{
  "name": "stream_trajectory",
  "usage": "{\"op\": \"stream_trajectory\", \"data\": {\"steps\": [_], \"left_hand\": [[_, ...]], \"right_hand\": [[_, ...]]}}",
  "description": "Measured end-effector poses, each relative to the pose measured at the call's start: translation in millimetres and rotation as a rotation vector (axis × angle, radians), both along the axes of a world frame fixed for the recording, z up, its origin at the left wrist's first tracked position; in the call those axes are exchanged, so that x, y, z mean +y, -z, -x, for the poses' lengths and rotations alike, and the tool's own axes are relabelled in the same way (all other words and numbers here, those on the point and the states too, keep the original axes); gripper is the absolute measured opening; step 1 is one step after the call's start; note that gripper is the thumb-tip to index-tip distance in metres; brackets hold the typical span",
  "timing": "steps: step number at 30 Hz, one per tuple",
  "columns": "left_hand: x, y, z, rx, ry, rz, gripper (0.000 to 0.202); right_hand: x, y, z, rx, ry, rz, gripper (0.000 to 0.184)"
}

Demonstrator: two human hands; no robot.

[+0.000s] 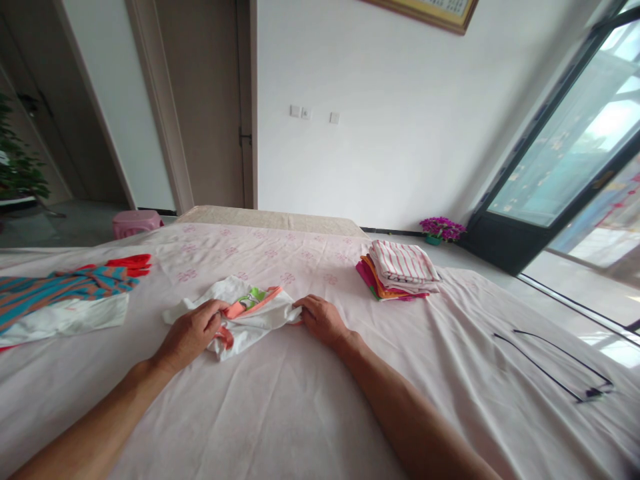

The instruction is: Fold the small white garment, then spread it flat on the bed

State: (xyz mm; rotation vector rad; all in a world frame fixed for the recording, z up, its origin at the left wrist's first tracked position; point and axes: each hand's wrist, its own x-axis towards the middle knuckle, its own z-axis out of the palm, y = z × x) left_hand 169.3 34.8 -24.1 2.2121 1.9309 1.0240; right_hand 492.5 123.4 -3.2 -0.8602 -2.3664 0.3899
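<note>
Two hands gripping white garment, folded clothes

Left hand grips a rumpled white garment with orange trim; fingers of right hand hold its other end; garment lies on pale pink sheet; folded stack, red-striped cloth uppermost, beyond right hand; loose clothes at left; eyeglasses at right, temples extended.
</note>
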Motion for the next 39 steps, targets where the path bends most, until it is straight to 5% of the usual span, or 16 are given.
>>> {"op": "stream_trajectory", "data": {"steps": [39], "left_hand": [[-0.9,-2.6,-1.3,-0.010,0.015,0.007,0.024]], "right_hand": [[0.1,0.3,0.4,0.021,-0.005,-0.002,0.036]]}}
